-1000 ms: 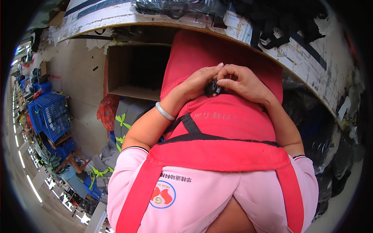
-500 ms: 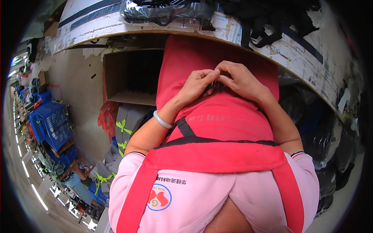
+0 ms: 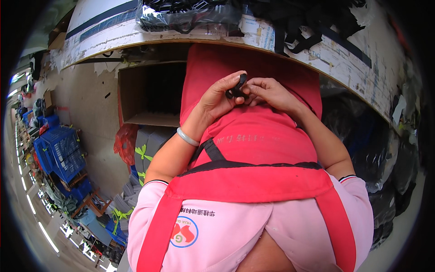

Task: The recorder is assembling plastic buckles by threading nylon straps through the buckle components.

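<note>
Above my red apron (image 3: 272, 152), both hands meet around a small dark piece, which looks like a folded black strap (image 3: 237, 89), perhaps with a buckle on it. My left hand (image 3: 218, 96) grips it between thumb and fingers, and part of it stands up past the thumb tip. From the other side, the fingers of my right hand (image 3: 272, 93) pinch its lower end, where a strip of it hangs by the fingertips. The exact shape of the piece is partly hidden by the fingers.
Ahead, a worn white tabletop (image 3: 113, 34) carries a clear plastic bag of black buckles (image 3: 190, 16) and a heap of black straps (image 3: 308, 27). Below it at left stands an open cardboard box (image 3: 152, 119). Blue crates (image 3: 63, 149) are farther left, dark plastic bags (image 3: 369, 163) at right.
My left hand has turned and opened up from the right, so the black strap now shows upright at its thumb. The right hand has shifted slightly down, fingers still at the strap.
</note>
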Demonstrator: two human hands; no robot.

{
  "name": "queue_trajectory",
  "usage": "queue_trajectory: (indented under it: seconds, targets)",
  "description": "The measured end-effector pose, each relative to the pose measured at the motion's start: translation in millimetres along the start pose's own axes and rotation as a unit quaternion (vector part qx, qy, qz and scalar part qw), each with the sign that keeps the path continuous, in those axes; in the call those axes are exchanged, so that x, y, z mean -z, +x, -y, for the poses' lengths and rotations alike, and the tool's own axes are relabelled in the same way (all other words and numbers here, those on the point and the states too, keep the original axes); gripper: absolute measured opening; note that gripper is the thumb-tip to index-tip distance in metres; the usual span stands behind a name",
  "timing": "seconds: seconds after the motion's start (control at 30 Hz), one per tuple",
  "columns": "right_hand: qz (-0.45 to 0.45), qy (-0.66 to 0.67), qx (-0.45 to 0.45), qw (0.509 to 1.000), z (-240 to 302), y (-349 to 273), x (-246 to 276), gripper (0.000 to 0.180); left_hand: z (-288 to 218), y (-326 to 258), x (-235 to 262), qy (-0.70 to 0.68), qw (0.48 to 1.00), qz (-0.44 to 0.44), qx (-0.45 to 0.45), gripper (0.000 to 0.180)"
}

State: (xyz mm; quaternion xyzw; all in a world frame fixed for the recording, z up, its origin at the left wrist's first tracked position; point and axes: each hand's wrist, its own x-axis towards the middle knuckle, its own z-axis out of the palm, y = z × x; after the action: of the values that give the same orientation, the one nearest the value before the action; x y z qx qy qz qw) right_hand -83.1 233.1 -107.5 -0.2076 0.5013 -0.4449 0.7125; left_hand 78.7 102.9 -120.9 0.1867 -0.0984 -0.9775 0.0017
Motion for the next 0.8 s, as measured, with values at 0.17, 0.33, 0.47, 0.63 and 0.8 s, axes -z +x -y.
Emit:
queue_trajectory:
  seconds: [0.17, 0.33, 0.47, 0.63, 0.8]
  targets:
    - [-0.007, 0.010, 0.010, 1.000, 3.6, 0.9, -6.3, 0.032, 0.5, 2.9, 8.8, -0.052, 0.998, -0.023, -0.028, 0.020]
    - [-0.023, 0.065, -0.009, 0.998, 4.1, 1.4, -8.9, 0.036, 0.3, 4.6, 13.2, -0.088, 0.996, -0.012, -0.034, 0.026]
    - [-0.114, 0.104, 0.030, 0.988, 7.8, -1.8, -17.2, 0.045, 0.2, 7.4, 12.1, -0.046, 0.997, -0.019, -0.054, 0.027]
    - [-0.118, 0.022, 0.075, 0.990, 10.9, -6.4, -26.2, 0.046, 0.9, 7.1, 7.5, -0.033, 0.998, -0.031, -0.051, 0.028]
    - [-0.130, -0.091, 0.128, 0.979, 19.4, -9.5, -18.1, 0.033, 2.4, 7.7, -6.9, 0.008, 0.993, -0.098, -0.070, 0.028]
